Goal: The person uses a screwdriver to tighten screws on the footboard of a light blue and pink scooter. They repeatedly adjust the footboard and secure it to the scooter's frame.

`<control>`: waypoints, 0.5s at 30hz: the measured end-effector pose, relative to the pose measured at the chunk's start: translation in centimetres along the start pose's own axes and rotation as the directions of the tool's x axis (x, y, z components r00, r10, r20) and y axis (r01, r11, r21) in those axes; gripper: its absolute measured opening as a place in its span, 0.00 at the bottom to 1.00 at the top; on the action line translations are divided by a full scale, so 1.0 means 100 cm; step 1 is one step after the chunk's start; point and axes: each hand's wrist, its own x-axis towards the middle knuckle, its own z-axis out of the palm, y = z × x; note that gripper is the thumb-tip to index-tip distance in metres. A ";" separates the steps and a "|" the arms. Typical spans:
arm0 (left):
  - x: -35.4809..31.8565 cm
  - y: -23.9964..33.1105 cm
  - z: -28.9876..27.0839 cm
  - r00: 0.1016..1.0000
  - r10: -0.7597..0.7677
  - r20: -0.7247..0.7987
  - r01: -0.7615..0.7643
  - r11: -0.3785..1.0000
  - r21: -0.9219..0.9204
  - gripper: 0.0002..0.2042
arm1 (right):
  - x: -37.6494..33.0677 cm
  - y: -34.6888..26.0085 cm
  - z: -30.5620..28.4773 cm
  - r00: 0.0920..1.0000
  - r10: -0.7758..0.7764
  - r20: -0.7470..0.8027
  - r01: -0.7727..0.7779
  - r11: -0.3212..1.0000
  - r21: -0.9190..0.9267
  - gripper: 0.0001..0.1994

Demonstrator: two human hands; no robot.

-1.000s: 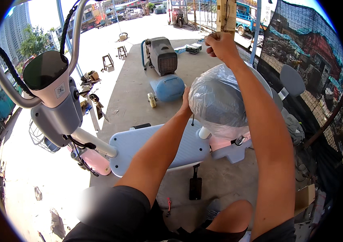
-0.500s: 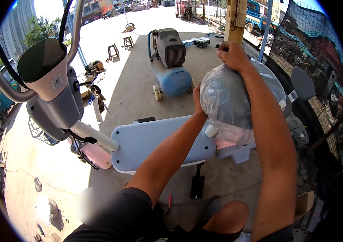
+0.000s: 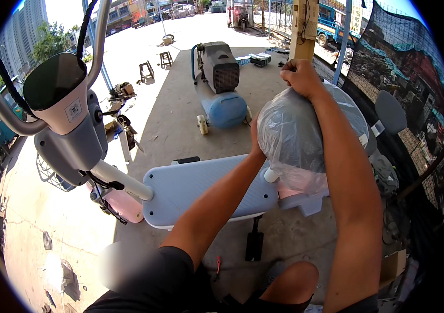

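Observation:
A grey seat (image 3: 294, 133) wrapped in thin clear plastic film sits on an electric scooter with a pale blue-grey footboard (image 3: 206, 188). My left hand (image 3: 256, 133) reaches to the seat's left side; its fingers are hidden behind the wrapped seat. Across the top of the seat, my right hand (image 3: 302, 77) is closed at the far edge, fingers curled in a pinch. Whatever lies between those fingertips cannot be made out. The scooter's pink and grey steering column (image 3: 70, 120), with its dark display (image 3: 55, 81), stands to the left.
Beyond the scooter is an air compressor (image 3: 224, 107) with a blue tank. A yellowish post (image 3: 303, 41) rises behind my right hand, and dark netting (image 3: 399, 68) hangs at right. A pedal (image 3: 254, 246) juts out below the footboard. A red-handled tool (image 3: 218, 263) lies on the ground.
The view has shifted slightly. Both hands keep nearly the same places on the wrapped seat, the right one still closed at its far edge.

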 end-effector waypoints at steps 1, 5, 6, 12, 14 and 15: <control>-0.002 -0.004 -0.003 0.996 0.091 0.025 -0.094 0.983 0.159 0.22 | 0.000 0.002 0.000 1.000 0.005 -0.005 -0.005 1.000 0.013 0.09; 0.002 -0.006 -0.043 0.996 0.071 0.062 -0.091 0.880 0.467 0.21 | 0.003 0.003 0.002 1.000 0.025 0.008 -0.026 0.999 0.047 0.10; 0.012 -0.001 -0.045 0.974 -0.226 0.003 0.224 0.971 0.085 0.21 | 0.002 0.003 -0.001 0.999 0.032 0.009 -0.032 0.998 0.051 0.10; 0.024 0.015 -0.058 0.904 -0.398 0.158 0.426 0.868 -0.256 0.20 | 0.000 -0.012 0.001 0.999 0.037 0.021 -0.038 0.994 0.100 0.09; 0.008 0.007 -0.033 0.965 -0.223 0.137 0.228 0.973 -0.024 0.21 | -0.002 -0.002 -0.004 0.999 0.042 0.027 -0.044 0.998 0.047 0.09; -0.001 -0.001 -0.009 0.991 -0.082 0.102 0.060 0.977 0.202 0.21 | -0.004 0.006 -0.007 0.998 0.054 0.012 -0.054 0.997 0.058 0.09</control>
